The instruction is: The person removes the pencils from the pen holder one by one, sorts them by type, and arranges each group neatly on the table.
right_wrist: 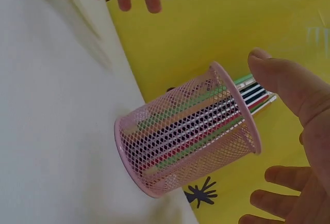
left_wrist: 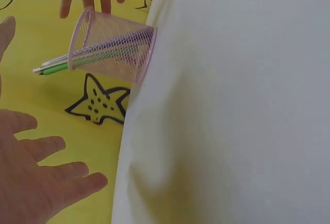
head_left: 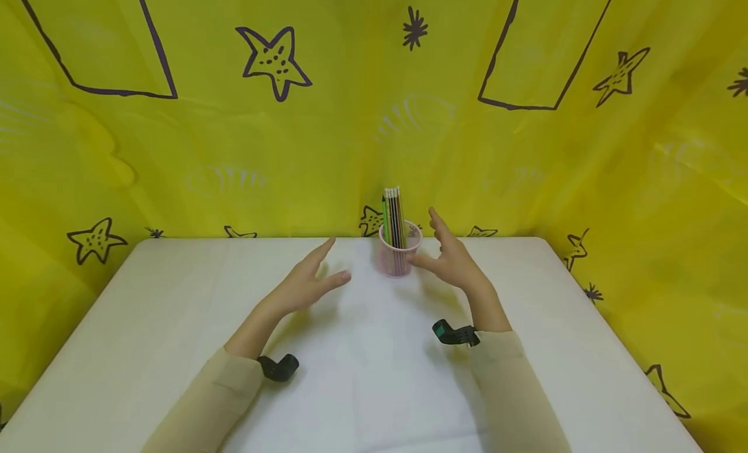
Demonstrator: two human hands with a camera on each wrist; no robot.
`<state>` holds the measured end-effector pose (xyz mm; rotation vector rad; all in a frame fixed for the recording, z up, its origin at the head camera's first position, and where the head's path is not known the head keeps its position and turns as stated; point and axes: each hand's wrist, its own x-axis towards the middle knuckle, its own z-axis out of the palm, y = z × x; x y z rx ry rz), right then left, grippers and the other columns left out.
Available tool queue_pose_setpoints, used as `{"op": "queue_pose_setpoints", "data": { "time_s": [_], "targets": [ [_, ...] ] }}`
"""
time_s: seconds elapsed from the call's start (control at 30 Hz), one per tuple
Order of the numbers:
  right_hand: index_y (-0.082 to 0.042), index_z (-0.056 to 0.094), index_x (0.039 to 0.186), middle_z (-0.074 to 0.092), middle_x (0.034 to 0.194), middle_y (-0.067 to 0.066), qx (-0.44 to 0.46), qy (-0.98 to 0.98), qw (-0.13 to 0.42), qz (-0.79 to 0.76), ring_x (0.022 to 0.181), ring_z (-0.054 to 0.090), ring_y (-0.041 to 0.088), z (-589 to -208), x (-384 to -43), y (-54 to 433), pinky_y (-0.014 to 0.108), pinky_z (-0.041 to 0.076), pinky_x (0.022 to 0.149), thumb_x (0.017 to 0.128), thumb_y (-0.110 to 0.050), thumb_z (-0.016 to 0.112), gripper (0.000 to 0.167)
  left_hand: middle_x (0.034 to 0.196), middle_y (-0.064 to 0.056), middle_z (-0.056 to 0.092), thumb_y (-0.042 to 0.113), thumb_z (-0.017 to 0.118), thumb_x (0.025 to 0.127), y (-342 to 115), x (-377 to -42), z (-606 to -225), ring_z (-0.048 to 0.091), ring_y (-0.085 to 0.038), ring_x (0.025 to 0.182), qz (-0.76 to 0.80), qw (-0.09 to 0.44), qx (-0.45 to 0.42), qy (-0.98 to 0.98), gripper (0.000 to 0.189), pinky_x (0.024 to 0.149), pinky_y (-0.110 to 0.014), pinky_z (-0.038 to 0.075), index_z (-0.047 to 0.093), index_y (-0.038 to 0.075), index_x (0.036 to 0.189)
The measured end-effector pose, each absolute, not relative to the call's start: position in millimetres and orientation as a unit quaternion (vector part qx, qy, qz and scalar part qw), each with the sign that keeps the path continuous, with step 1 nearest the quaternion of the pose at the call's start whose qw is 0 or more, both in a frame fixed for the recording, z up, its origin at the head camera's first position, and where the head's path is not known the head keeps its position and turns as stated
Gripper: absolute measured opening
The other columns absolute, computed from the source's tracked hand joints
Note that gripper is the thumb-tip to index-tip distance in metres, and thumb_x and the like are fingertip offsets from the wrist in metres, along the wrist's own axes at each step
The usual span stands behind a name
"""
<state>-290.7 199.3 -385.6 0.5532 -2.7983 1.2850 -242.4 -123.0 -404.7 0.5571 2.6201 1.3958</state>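
A pink mesh pencil cup (head_left: 400,248) stands upright near the back edge of the white table. Several pencils (head_left: 393,216) lean inside it, a green one among them, their ends rising above the rim. Just to the right of the cup is my right hand (head_left: 452,258), fingers spread and thumb pointing toward the rim; it holds nothing. My left hand (head_left: 304,284) hovers over the table to the left of the cup, farther from it, with fingers extended and nothing in them. In the right wrist view the mesh cup (right_wrist: 188,131) shows close by, the thumb near the pencil ends.
The white table (head_left: 175,310) reaches back to a yellow cloth (head_left: 327,148) printed with dark starfish and outlines, which hangs behind and at both sides. Each wrist wears a small black camera, one on the left (head_left: 279,367) and one on the right (head_left: 456,333).
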Motion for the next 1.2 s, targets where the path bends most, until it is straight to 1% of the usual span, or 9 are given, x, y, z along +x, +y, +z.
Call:
{"op": "queue_pose_setpoints", "data": {
  "time_s": [0.13,0.23,0.33,0.43,0.57,0.7,0.83,1.0,1.2],
  "targets": [
    [-0.027,0.001,0.161,0.019,0.164,0.019,0.175,-0.88,0.001,0.442,0.147,0.027,0.044,-388,-293,195,0.062,0.03,0.115,0.085,-0.037,0.079,0.109,0.167,-0.005,0.016,0.059,0.061,0.092,-108,-252,-405,0.022,-0.041,0.149,0.505,0.087,0.171,0.842,0.092,0.119,-0.059,0.024,0.011,0.024,0.161],
    [-0.026,0.001,0.161,0.021,0.163,0.02,0.167,-0.874,-0.005,0.457,0.146,0.029,0.044,-393,-293,193,0.059,0.032,0.115,0.085,-0.036,0.08,0.111,0.166,-0.005,0.02,0.057,0.062,0.092,-97,-259,-408,0.024,-0.04,0.149,0.541,0.097,0.167,0.819,0.09,0.117,-0.058,0.029,0.013,0.025,0.161],
    [-0.024,0.001,0.161,0.023,0.162,0.021,0.156,-0.874,-0.005,0.461,0.145,0.031,0.045,-399,-293,194,0.058,0.033,0.115,0.084,-0.035,0.081,0.111,0.165,-0.007,0.023,0.052,0.064,0.093,-85,-267,-413,0.026,-0.037,0.149,0.577,0.1,0.163,0.794,0.089,0.116,-0.056,0.031,0.015,0.022,0.161],
    [-0.022,0.002,0.161,0.025,0.161,0.023,0.149,-0.875,-0.008,0.461,0.144,0.032,0.045,-404,-294,196,0.057,0.033,0.115,0.085,-0.033,0.08,0.11,0.164,-0.012,0.025,0.045,0.066,0.095,-73,-275,-419,0.029,-0.038,0.148,0.602,0.1,0.154,0.777,0.087,0.115,-0.057,0.033,0.015,0.018,0.161],
    [-0.02,0.005,0.161,0.026,0.161,0.021,0.143,-0.871,-0.02,0.47,0.144,0.035,0.043,-406,-297,194,0.055,0.036,0.114,0.085,-0.032,0.08,0.108,0.163,-0.012,0.028,0.039,0.066,0.095,-64,-283,-421,0.032,-0.038,0.146,0.618,0.106,0.139,0.767,0.087,0.114,-0.055,0.034,0.014,0.016,0.161],
    [-0.018,0.006,0.161,0.028,0.161,0.021,0.142,-0.866,-0.026,0.479,0.143,0.037,0.043,-405,-299,187,0.057,0.036,0.113,0.085,-0.03,0.08,0.107,0.162,-0.013,0.03,0.031,0.067,0.096,-56,-290,-423,0.034,-0.039,0.145,0.625,0.099,0.137,0.762,0.086,0.114,-0.054,0.036,0.013,0.011,0.16],
    [-0.016,0.007,0.161,0.03,0.159,0.022,0.138,-0.862,-0.03,0.486,0.141,0.038,0.045,-408,-300,182,0.057,0.036,0.113,0.086,-0.028,0.079,0.105,0.161,-0.016,0.031,0.026,0.068,0.095,-47,-295,-427,0.036,-0.042,0.143,0.629,0.084,0.147,0.759,0.085,0.114,-0.051,0.037,0.015,0.006,0.159],
    [-0.014,0.011,0.161,0.029,0.16,0.021,0.137,-0.853,-0.03,0.502,0.139,0.041,0.045,-409,-300,179,0.055,0.039,0.112,0.088,-0.023,0.077,0.098,0.158,-0.016,0.036,0.022,0.069,0.094,-38,-301,-428,0.039,-0.037,0.142,0.631,0.07,0.162,0.755,0.079,0.116,-0.045,0.036,0.024,0.011,0.158],
    [-0.011,0.011,0.16,0.027,0.161,0.021,0.131,-0.851,-0.026,0.508,0.138,0.042,0.046,-408,-300,176,0.054,0.04,0.111,0.088,-0.018,0.075,0.097,0.157,-0.016,0.038,0.018,0.069,0.094,-33,-306,-429,0.043,-0.037,0.14,0.64,0.073,0.163,0.747,0.075,0.114,-0.045,0.038,0.029,0.014,0.157]
  ]
}}
